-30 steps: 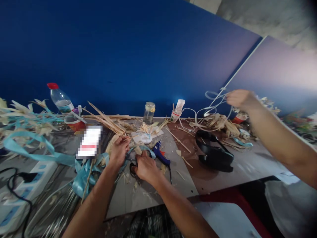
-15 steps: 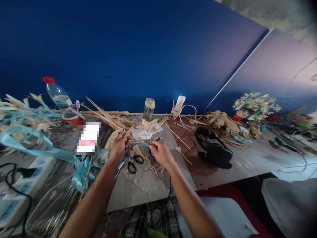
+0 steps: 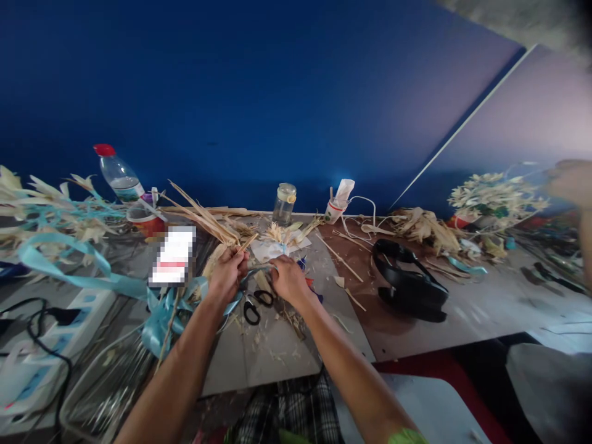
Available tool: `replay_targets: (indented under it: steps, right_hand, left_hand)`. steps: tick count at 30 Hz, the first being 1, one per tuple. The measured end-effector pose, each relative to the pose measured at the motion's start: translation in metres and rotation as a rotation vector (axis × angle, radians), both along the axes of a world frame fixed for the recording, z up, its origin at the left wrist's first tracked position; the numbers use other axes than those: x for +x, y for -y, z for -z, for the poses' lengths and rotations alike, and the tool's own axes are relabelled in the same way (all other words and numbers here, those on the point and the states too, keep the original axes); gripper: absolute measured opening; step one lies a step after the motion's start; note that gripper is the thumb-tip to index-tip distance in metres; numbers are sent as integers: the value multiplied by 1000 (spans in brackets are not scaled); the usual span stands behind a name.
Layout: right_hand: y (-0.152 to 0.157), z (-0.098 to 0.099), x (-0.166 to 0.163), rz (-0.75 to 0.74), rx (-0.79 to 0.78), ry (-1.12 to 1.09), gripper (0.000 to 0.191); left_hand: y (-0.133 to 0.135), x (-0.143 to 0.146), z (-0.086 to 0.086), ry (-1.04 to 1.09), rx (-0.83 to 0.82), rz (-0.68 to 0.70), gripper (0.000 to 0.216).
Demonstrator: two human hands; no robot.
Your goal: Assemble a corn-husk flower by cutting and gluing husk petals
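My left hand [image 3: 226, 272] is closed in a pinch on a pale, dried corn husk strip [image 3: 250, 242] that pokes up past the fingertips. My right hand [image 3: 289, 279] is closed too, its fingertips on the end of a thin blue-grey ribbon [image 3: 259, 269] that runs across to my left hand. Below this ribbon lie scissors [image 3: 252, 313] with black handles, their blades partly covered. Just beyond my hands a husk flower [image 3: 278, 233] rests by white paper [image 3: 263, 251]. A blue tool with a red part [image 3: 309, 282] is half hidden behind my right hand.
Left are a phone [image 3: 172, 256], light-blue ribbon [image 3: 115, 283], a power strip [image 3: 60, 351] and a bottle [image 3: 121, 179]. A glass jar [image 3: 283, 203] and a cup [image 3: 333, 211] stand behind. Right are a black headset [image 3: 409, 280], husks [image 3: 425, 228] and another person's blurred hand [image 3: 571, 180].
My right hand has moved left, closer to my left hand, shortening the ribbon span. The view has shifted slightly left. Another person's hand has appeared at the far right.
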State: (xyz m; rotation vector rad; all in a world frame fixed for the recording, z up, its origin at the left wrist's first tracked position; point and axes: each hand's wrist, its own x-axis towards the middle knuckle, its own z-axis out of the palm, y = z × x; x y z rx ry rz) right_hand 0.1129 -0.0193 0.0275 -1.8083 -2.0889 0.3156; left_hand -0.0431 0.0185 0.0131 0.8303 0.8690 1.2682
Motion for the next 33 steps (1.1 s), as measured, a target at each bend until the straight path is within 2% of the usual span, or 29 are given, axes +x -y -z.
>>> replay_targets:
  steps: [5,8,10,14,17,23,25,28,31,33]
  right_hand:
    - [1,7,-15,-90,-82,155,27]
    - [1,14,-16,-242,-133,28,29]
    - [-2,19,-13,-258,-93,-116,31]
    - [-10,25,4,-83,104,-352,33]
    - [-14,27,17,31,187,-410,32]
    - [-13,23,25,57,231,-434,29]
    - [-11,14,28,89,238,-421,29]
    - [-12,-4,44,227,241,-354,32]
    - [-25,-19,77,410,221,-220,34]
    - [-39,-20,102,534,149,-104,34]
  left_hand:
    - [-1,-4,-6,81,-35,-20,23]
    - [-3,-7,-5,77,-53,-33,21]
    - [-5,-9,-3,68,-50,-57,20]
    - [-9,-10,2,54,-25,-89,20]
    - [-10,-9,4,21,-31,-103,21]
    - [-7,-4,2,-48,-99,-61,26]
    - [-6,-1,2,-62,-113,-36,26]
    - [-5,2,3,-86,-101,-21,24]
    - [-3,6,3,-98,-80,-3,24]
    - [-1,7,2,-109,-73,19,23]
